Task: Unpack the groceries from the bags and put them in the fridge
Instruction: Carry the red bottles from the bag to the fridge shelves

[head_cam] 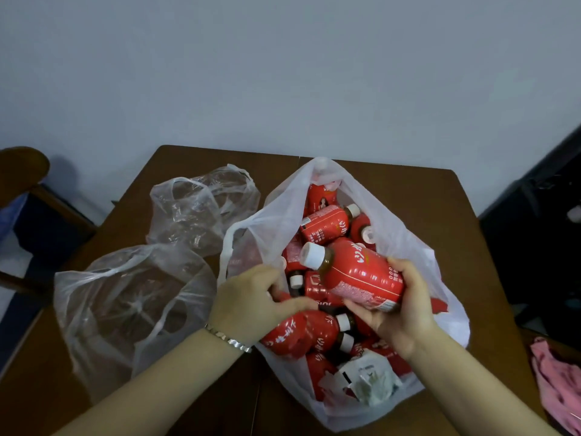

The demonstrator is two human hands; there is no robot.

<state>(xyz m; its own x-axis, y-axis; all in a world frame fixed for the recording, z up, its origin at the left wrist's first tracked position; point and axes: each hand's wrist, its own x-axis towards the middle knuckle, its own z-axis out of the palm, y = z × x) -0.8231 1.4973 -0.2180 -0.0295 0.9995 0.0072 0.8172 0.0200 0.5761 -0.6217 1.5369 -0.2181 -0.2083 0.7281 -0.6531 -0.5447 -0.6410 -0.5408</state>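
**A:** Our right hand (399, 309) is wrapped round the base of a red-labelled plastic bottle with a white cap (358, 278). It's tilted and raised just above the open white plastic bag (440, 325) on the brown wooden table (424, 190).

**B:** And our left hand (248, 303)?

**A:** Down in the bag's mouth, fingers curled round a second red bottle (280, 295). That's our judgement, since the hand hides most of it.

**B:** So where could we come unstuck?

**A:** First, the heap of red bottles (323, 221) lies criss-crossed. If we pull one from the middle, the others may roll, and the slack bag wall won't stop them.

**B:** The bag's near side sits close to our edge of the table, too.

**A:** Yes, a bottle rolling that way could drop to the floor. And we hold the raised one low on its smooth label, so it might slip.

**B:** The fridge isn't in view, so we carry some way with both hands full.

**A:** Then we'd have no hand free for its door. The crumpled white paper (367, 377) in the bag could also snag and come out with a bottle.
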